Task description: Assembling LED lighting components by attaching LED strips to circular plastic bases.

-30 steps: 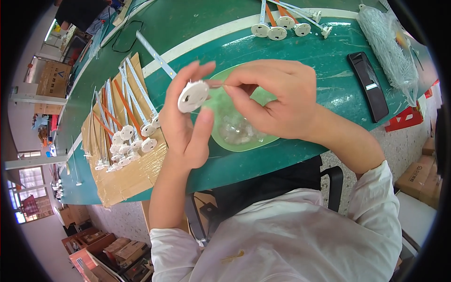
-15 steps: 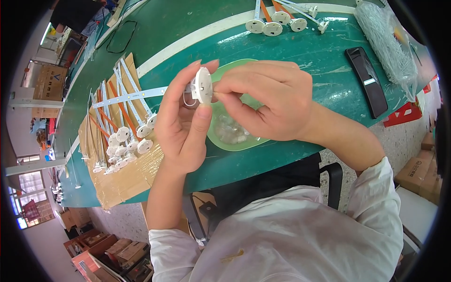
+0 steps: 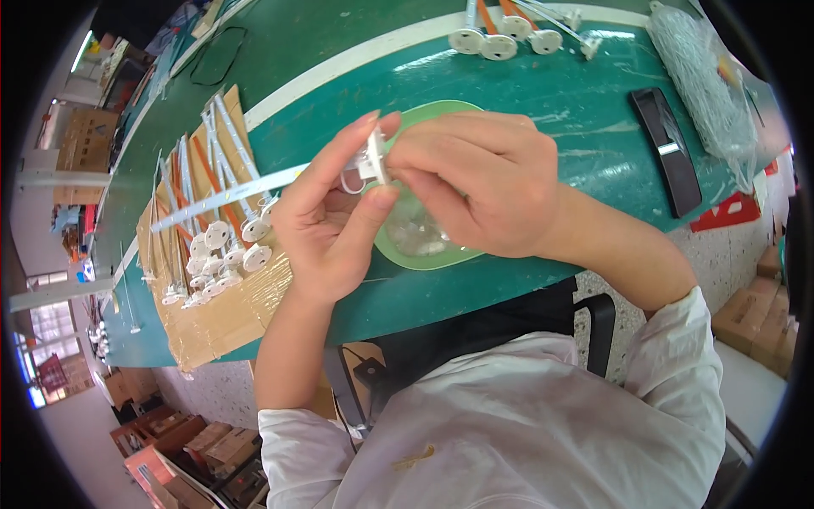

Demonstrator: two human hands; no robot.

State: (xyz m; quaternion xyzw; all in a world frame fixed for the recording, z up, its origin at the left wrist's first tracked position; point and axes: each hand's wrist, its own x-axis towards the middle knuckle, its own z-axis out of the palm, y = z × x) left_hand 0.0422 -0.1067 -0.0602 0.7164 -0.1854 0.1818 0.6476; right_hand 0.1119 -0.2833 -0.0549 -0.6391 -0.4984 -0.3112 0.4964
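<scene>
My left hand (image 3: 318, 233) grips a strip light, its fingers and thumb around the round white end cap (image 3: 376, 157). The pale LED strip (image 3: 233, 195) sticks out to the left from behind the fingers, and a thin white wire loops below the cap. My right hand (image 3: 504, 182) is closed in a pinch, its thumb and forefinger at the cap's flat face; whatever sits between these fingertips is hidden. Under both hands stands a light green bowl (image 3: 441, 107) with small clear and whitish parts (image 3: 417, 233) in it.
Left on the green table, several strip lights (image 3: 216, 242) with round caps lie on cardboard (image 3: 225, 318). More strip lights (image 3: 498, 47) lie at the far side. To the right are a black phone (image 3: 666, 153) and a plastic bag of thin strands (image 3: 699, 81). A chair armrest (image 3: 602, 335) stands close.
The strip light has turned in my left hand, so the cap now shows nearly edge-on and the strip's free end has dropped lower. My right hand stays pinched at the cap.
</scene>
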